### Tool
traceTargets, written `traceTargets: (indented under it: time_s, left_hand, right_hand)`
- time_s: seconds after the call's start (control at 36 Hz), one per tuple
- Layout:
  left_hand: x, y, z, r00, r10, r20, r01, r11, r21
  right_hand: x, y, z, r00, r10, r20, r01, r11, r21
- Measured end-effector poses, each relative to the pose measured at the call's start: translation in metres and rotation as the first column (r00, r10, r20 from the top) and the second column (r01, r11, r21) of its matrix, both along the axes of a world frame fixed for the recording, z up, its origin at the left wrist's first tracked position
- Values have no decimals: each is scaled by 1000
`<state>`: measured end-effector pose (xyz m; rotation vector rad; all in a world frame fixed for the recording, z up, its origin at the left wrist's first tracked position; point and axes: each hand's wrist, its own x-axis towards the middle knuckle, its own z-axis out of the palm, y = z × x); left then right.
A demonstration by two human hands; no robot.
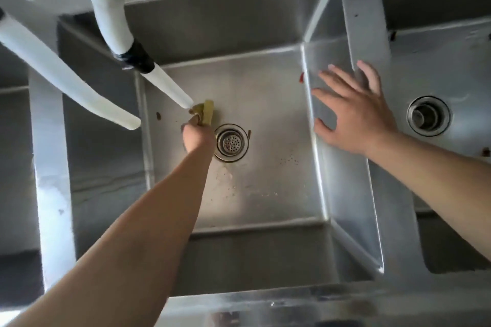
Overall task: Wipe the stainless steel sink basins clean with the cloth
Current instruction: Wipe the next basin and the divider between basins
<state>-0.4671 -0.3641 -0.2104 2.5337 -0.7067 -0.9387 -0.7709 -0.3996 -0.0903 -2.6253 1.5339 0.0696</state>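
**Cloth at the drain, middle basin**

Steel sink basins fill the head view. Deep in the middle basin (265, 103), the left hand (198, 138) grips the cloth (206, 113) beside the drain (230, 142), under a white hose (170, 86). The right hand (356, 117) hovers, fingers spread, over the divider. Best to flatten the cloth and sweep the red specks drainward.

Two bare forearms without sleeves, without watch, ring or glove, left hand (198, 138) and right hand (356, 117) both uncovered, fingernails short and plain on the right one.
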Motion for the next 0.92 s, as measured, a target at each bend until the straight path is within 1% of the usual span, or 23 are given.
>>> traceTargets:
  time_s: [0.11,0.17,0.22,0.31,0.44,0.53,0.58,0.61,0.67,0.69,0.75,0.78,0.81,0.83,0.86,0.89,0.92]
  left_hand:
    - [6,-26,-27,998,33,60,-32,999,-22]
    - [3,-33,-41,997,24,73,-27,999,39]
    - [-5,-36,-54,992,13,126,-22,997,72]
    - [-22,-34,-66,984,2,178,-10,999,42]
    - [-54,-33,-75,973,-161,166,166,986,-20]
    - [-71,-37,-73,942,-300,149,311,949,-57]
    - [-85,-40,-70,876,-466,125,475,878,-60]
    - [-92,-42,-68,822,-562,97,568,821,-55]
    - [-107,-45,-63,678,-735,-3,734,677,-52]
    - [-113,-46,-60,604,-795,-64,793,607,-57]
    - [-124,-49,-56,472,-861,-189,871,488,-52]
    - [-127,-52,-53,422,-873,-244,896,443,-36]
    - [-128,-54,-51,394,-870,-295,909,417,-16]
    - [-128,-56,-48,406,-847,-344,899,437,-15]
    - [-126,-59,-45,459,-795,-397,858,512,-33]
    - [-123,-61,-41,532,-725,-438,785,616,-66]
    - [-117,-65,-37,611,-662,-434,692,713,-114]
  right_hand:
    - [-1,-1,-5,999,-10,49,13,997,-71]
    - [-1,-1,-8,998,-13,67,18,996,-84]
    - [-2,-2,-10,996,-16,86,24,995,-96]
    - [-1,-1,-9,994,-20,110,31,994,-101]
    - [0,-1,-7,991,-25,129,35,996,-83]
    - [0,-2,-6,991,-33,129,43,996,-74]
    - [1,-2,-5,992,-36,122,43,997,-56]
    - [1,-2,-4,993,-38,115,44,998,-44]
    - [1,-1,-3,995,-41,95,43,999,-20]
    - [2,-1,-3,995,-43,85,44,999,-11]
    - [2,-1,-2,996,-46,73,47,999,-8]
    - [3,-1,-2,996,-46,71,47,999,-8]
    - [3,-1,-1,997,-45,70,46,999,-8]
    - [3,-1,-1,996,-45,71,46,999,-6]
    - [3,-1,-2,996,-46,73,47,999,-3]
    - [3,-1,-1,996,-48,72,48,999,1]
    - [3,-1,-1,997,-48,67,48,999,5]
